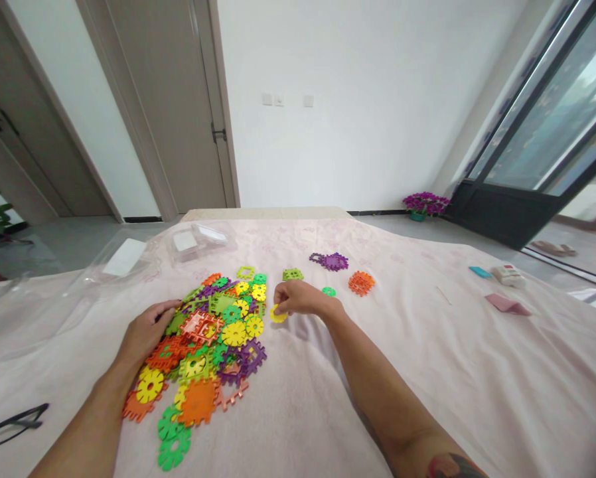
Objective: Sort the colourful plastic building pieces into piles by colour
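The right hand [297, 297] pinched a yellow disc [279, 318] just right of a heap of colourful pieces [208, 328] on pink cloth [302, 398]; the left hand [146, 328], loosely open, touched the heap's left edge. A purple cluster [336, 261] lay farther right.

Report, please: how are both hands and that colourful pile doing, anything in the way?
Right hand pinching yellow disc, right of mixed-colour pile. Left hand against pile's left edge. Purple cluster, orange cluster lie apart, farther right; no obstruction seen.
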The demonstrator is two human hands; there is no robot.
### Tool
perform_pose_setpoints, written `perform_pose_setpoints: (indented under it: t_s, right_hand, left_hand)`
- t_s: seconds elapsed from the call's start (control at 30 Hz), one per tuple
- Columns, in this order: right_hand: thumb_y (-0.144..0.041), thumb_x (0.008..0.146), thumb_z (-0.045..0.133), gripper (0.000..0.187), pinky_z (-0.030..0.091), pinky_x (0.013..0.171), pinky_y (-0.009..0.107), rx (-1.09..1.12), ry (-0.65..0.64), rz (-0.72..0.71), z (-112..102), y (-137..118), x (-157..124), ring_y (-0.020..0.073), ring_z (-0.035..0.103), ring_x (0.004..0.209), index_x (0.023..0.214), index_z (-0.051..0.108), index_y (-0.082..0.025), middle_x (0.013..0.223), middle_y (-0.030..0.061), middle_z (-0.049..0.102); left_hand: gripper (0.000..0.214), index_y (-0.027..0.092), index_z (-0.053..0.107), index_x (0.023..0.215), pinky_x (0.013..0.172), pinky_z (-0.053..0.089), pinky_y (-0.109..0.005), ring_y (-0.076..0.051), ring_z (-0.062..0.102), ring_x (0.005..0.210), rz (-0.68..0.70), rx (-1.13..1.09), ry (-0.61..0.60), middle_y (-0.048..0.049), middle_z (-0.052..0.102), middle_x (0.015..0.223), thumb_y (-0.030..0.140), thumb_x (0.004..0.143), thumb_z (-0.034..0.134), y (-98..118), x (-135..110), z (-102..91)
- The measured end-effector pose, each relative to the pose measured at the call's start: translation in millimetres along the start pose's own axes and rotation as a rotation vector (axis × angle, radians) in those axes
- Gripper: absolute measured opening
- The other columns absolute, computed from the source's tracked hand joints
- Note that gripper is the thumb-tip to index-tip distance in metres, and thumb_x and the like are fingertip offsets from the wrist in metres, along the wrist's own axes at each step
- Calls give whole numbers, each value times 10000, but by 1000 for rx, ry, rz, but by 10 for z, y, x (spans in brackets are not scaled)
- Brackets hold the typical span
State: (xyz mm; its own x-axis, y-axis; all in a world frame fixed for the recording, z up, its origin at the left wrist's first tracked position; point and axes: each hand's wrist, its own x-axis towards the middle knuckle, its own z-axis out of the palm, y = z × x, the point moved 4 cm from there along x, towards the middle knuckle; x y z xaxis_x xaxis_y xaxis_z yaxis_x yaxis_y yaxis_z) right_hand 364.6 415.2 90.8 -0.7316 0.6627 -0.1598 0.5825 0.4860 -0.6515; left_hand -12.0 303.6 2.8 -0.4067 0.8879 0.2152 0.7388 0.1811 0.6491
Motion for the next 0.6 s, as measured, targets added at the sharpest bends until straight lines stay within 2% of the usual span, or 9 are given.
perform_pose_setpoints:
  t_s: [0.17,0.33,0.43,0.6]
  right_hand:
    - [-185,757,712,61,367,576,207,-110,204,167,-395,319,-151,124,615,665,814,708,-164,741,3,693]
    - [-216,793,672,97,379,612,233,-227,294,273,-514,507,-177,159,637,729,828,752,-172,814,45,730]
    - [-199,793,666,114,383,649,241,-277,356,219,-456,421,-103,172,646,798,850,764,-186,883,45,745]
    - [-223,805,712,100,371,652,223,-169,181,-47,-10,40,69,137,629,776,890,757,-197,876,2,737]
  left_hand:
    - [469,253,744,1153,1109,433,-382,-262,637,1204,9,8,-2,-34,716,1269,520,869,484,-32,15,10]
    - [468,258,750,1138,1091,452,-396,-269,650,1182,9,27,1,-30,724,1248,527,869,476,-12,16,4]
    - [470,257,751,1135,1084,458,-397,-271,652,1177,7,34,3,-31,726,1241,527,868,475,-2,15,1]
    - [464,264,748,1139,1082,460,-389,-266,654,1174,-10,19,5,-20,728,1237,527,865,481,18,-2,-10]
